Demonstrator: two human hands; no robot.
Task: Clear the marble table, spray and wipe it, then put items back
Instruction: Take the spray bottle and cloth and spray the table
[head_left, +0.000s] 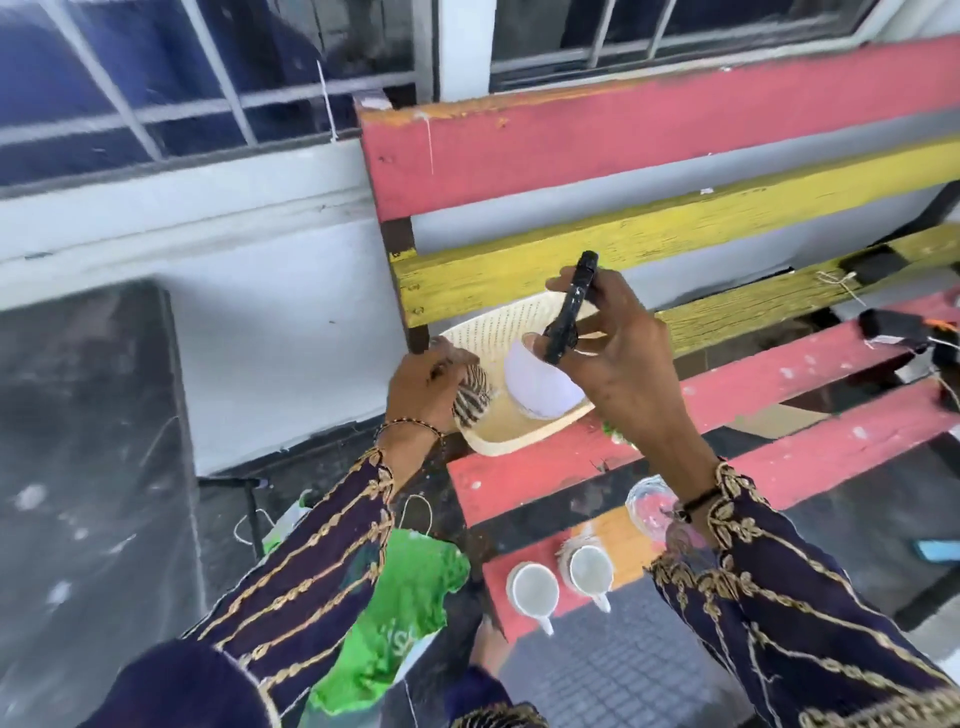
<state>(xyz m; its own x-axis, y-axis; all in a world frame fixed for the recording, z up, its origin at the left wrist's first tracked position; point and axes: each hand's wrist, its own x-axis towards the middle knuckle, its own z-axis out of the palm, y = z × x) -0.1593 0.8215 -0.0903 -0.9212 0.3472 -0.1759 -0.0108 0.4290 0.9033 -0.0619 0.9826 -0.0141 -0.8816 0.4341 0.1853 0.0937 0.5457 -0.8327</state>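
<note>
Gripping striped item (470, 399), left hand (422, 387), at left rim of basket (519, 434); pinching black tool (571, 306), right hand (626, 364), above white bowl (537, 387) in basket. Loose pinch: risk of dropping tool onto bowl, chipping it.

The worktop (810, 364) has slats painted coral red and yellow, with the paint chipped. The perforated basket (483, 332) is cream and the bowl (535, 384) white. The striped object (470, 400) has black and cream bands like a zebra. The black object (571, 306) is glossy. Both mugs (532, 590) are white. The bag (405, 597) is green, and the sleeves (311, 561) are navy with gold embroidery.
</note>
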